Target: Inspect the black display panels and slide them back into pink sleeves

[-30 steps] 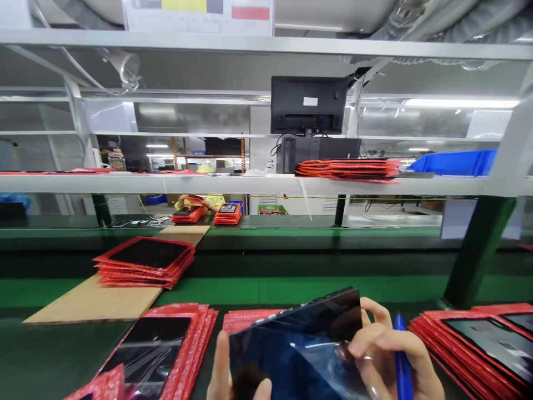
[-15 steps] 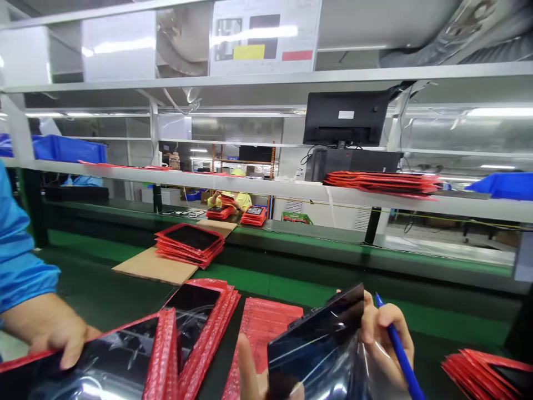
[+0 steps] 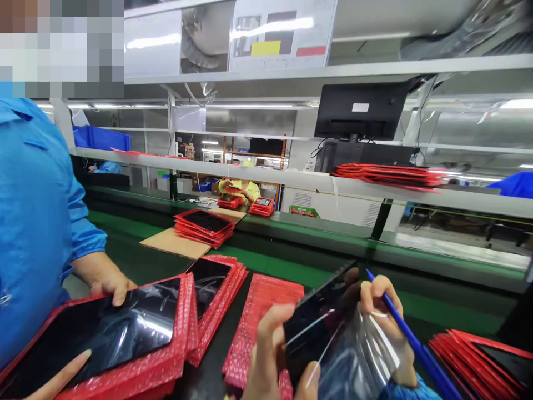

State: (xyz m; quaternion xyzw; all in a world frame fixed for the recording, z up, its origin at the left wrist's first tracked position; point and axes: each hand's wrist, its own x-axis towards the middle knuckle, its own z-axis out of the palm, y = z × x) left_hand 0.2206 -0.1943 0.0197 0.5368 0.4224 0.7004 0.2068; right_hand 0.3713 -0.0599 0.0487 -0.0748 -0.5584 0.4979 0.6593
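Observation:
My left hand (image 3: 272, 355) grips the near left edge of a black tablet (image 3: 320, 322), thumb on its glossy screen. My right hand (image 3: 381, 314) holds the tablet's far right side, pinches the clear plastic film (image 3: 358, 355) that curls off the screen, and also keeps a blue pen (image 3: 410, 339) between its fingers. The tablet is tilted, raised above a flat red bubble-wrap bag (image 3: 264, 322) on the dark green bench.
A co-worker in a blue coat (image 3: 33, 222) stands at my left, both hands on a stack of tablets in red bags (image 3: 125, 333). More red stacks: bench centre (image 3: 212, 289), cardboard sheet on the conveyor (image 3: 204, 225), right edge (image 3: 483, 355), shelf (image 3: 387, 175). A monitor (image 3: 360, 111) hangs above.
The view has swung left, bringing the co-worker and their stack into view. My left hand has shifted further up the tablet's edge, and more film has come away from the screen.

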